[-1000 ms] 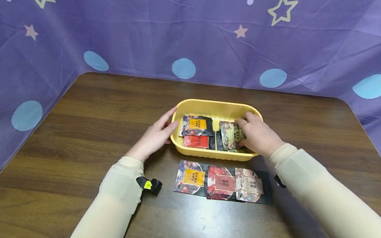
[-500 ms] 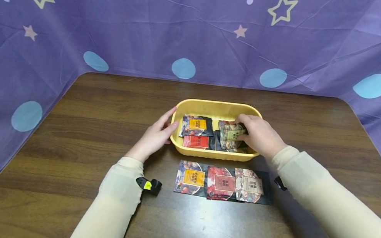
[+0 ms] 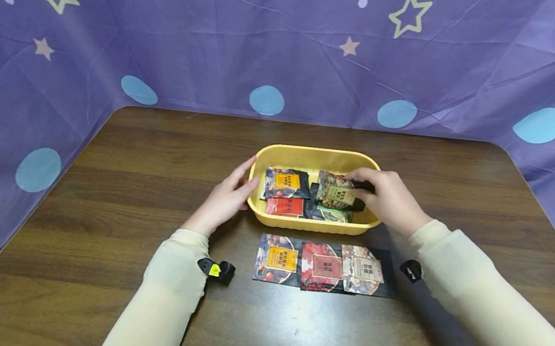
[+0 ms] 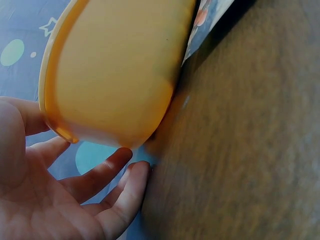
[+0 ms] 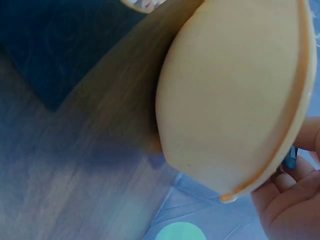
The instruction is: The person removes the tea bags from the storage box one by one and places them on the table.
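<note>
A yellow plastic bin [image 3: 312,225] sits on the wooden table with several flat sachets in it. My left hand [image 3: 221,201] holds the bin's left end, thumb at the rim and fingers along the outside; the left wrist view shows the curved bin wall [image 4: 115,70] beside them. My right hand [image 3: 391,199] reaches over the right end and pinches a sachet with a pale green label [image 3: 338,193], raised and tilted above the others. In the right wrist view the bin wall hides most of what those fingers hold.
In front of the bin three sachets lie in a row: orange-labelled [image 3: 282,258], red-labelled [image 3: 327,267] and pale pink-labelled [image 3: 367,270]. Inside the bin are an orange-labelled sachet [image 3: 287,181], a red one [image 3: 285,206] and a green one [image 3: 335,216]. Purple cloth [image 3: 291,45] surrounds the table.
My right hand has drawn slightly right, lifting and turning the pale green-labelled sachet, which uncovers a green sachet underneath. The left hand stays on the bin.
</note>
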### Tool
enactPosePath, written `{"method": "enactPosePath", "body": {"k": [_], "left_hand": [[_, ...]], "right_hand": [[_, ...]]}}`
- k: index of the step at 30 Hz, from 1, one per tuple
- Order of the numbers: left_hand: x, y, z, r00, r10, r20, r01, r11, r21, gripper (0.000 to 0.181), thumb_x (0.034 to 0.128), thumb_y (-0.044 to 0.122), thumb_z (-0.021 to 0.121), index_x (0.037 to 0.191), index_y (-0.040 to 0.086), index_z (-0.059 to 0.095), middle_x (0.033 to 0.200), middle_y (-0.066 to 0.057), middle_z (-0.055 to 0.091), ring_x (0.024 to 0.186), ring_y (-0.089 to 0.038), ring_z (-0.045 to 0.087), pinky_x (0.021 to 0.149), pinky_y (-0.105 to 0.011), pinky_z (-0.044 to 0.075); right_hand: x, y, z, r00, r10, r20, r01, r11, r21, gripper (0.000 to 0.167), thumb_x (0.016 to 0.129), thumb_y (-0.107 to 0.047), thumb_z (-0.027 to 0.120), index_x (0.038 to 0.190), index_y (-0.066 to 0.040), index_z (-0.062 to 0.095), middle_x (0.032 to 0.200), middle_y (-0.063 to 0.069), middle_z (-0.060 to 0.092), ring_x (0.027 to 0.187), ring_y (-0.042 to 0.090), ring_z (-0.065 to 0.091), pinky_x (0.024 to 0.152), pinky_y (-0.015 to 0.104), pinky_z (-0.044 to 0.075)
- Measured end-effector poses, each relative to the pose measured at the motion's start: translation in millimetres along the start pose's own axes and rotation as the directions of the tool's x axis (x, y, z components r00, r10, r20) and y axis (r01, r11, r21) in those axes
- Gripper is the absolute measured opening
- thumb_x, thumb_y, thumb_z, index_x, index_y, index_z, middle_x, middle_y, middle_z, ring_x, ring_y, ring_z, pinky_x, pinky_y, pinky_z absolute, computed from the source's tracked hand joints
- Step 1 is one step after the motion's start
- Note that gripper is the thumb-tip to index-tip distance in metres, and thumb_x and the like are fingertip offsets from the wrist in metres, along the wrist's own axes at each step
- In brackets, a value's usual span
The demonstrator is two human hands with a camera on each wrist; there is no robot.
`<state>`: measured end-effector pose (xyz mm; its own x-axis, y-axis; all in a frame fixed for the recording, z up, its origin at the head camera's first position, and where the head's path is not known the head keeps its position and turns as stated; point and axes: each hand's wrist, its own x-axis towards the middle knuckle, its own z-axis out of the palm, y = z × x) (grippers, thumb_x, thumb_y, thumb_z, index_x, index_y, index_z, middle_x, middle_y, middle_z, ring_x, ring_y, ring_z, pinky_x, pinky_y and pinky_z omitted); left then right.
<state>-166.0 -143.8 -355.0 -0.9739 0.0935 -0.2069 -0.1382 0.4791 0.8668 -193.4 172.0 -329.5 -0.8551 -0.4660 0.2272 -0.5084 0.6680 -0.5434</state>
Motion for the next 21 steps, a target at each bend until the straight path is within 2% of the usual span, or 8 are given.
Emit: {"method": "enactPosePath", "body": {"k": [2, 6, 10, 12, 16, 19, 21], "left_hand": [[0.0, 0.2, 0.1, 1.0, -0.002, 0.0, 0.002, 1.0, 0.001, 0.057, 0.1053, 0.037, 0.045, 0.158, 0.036, 0.022, 0.127, -0.019, 0.052, 0.108, -0.031, 0.059, 0.086, -0.039, 0.058], [-0.1, 0.9, 0.3, 1.0, -0.008, 0.002, 0.008, 1.0, 0.003, 0.057, 0.1053, 0.037, 0.044, 0.158, 0.036, 0.022, 0.127, -0.019, 0.051, 0.109, -0.031, 0.059, 0.086, -0.039, 0.058], [-0.6, 1.5, 0.2, 1.0, -0.014, 0.002, 0.014, 1.0, 0.004, 0.057, 0.1053, 0.037, 0.044, 0.158, 0.037, 0.022, 0.127, -0.019, 0.051, 0.109, -0.03, 0.059, 0.086, -0.039, 0.058], [-0.7, 1.5, 0.2, 1.0, -0.014, 0.0, 0.014, 1.0, 0.005, 0.057, 0.1053, 0.037, 0.044, 0.158, 0.037, 0.022, 0.127, -0.018, 0.051, 0.109, -0.03, 0.059, 0.086, -0.039, 0.058], [-1.1, 1.8, 0.2, 1.0, -0.01, -0.001, 0.01, 1.0, 0.005, 0.057, 0.1053, 0.037, 0.044, 0.158, 0.037, 0.022, 0.126, -0.019, 0.052, 0.108, -0.03, 0.059, 0.086, -0.039, 0.058], [-1.3, 1.7, 0.0, 1.0, -0.01, 0.001, 0.01, 1.0, 0.007, 0.057, 0.1054, 0.037, 0.044, 0.158, 0.037, 0.022, 0.125, -0.019, 0.052, 0.107, -0.03, 0.059, 0.086, -0.039, 0.058], [-1.5, 1.5, -0.1, 1.0, -0.011, 0.002, 0.011, 1.0, 0.007, 0.057, 0.1055, 0.037, 0.044, 0.158, 0.037, 0.022, 0.125, -0.019, 0.051, 0.108, -0.03, 0.059, 0.086, -0.039, 0.058]], "right_hand": [[-3.4, -0.9, -2.2, 0.999, 0.025, -0.02, -0.024, 0.999, 0.035, 0.026, 0.089, 0.0, 0.069, 0.115, -0.003, 0.072, 0.108, 0.015, 0.073, 0.091, 0.026, 0.068, 0.078, 0.04, 0.054], [-10.5, -1.8, -6.1, 0.992, 0.076, -0.097, -0.067, 0.994, 0.092, 0.027, 0.092, -0.002, 0.067, 0.119, -0.005, 0.071, 0.111, 0.014, 0.073, 0.084, 0.018, 0.063, 0.07, 0.021, 0.049], [-17.1, -3.5, -11.3, 0.972, 0.111, -0.206, -0.077, 0.983, 0.166, 0.027, 0.091, -0.003, 0.07, 0.118, -0.003, 0.071, 0.107, 0.016, 0.073, 0.083, 0.002, 0.062, 0.069, 0.008, 0.046], [-20.2, -4.3, -14.4, 0.957, 0.145, -0.252, -0.089, 0.971, 0.221, 0.025, 0.089, -0.004, 0.072, 0.114, 0.0, 0.07, 0.102, 0.014, 0.075, 0.078, -0.004, 0.061, 0.067, 0.008, 0.047], [-26.6, -4.6, -21.4, 0.924, 0.233, -0.302, -0.117, 0.926, 0.358, 0.019, 0.086, -0.002, 0.075, 0.103, 0.003, 0.067, 0.082, -0.009, 0.074, 0.065, -0.004, 0.06, 0.059, 0.012, 0.049], [-31.8, -2.9, -26.8, 0.909, 0.279, -0.311, -0.113, 0.881, 0.46, 0.015, 0.084, 0.001, 0.076, 0.096, -0.003, 0.068, 0.076, -0.023, 0.07, 0.058, 0.0, 0.06, 0.055, 0.015, 0.051], [-35.6, -1.3, -30.0, 0.903, 0.293, -0.316, -0.103, 0.859, 0.501, 0.017, 0.083, 0.004, 0.076, 0.093, -0.008, 0.069, 0.076, -0.022, 0.071, 0.056, 0.001, 0.061, 0.054, 0.016, 0.052]]}}
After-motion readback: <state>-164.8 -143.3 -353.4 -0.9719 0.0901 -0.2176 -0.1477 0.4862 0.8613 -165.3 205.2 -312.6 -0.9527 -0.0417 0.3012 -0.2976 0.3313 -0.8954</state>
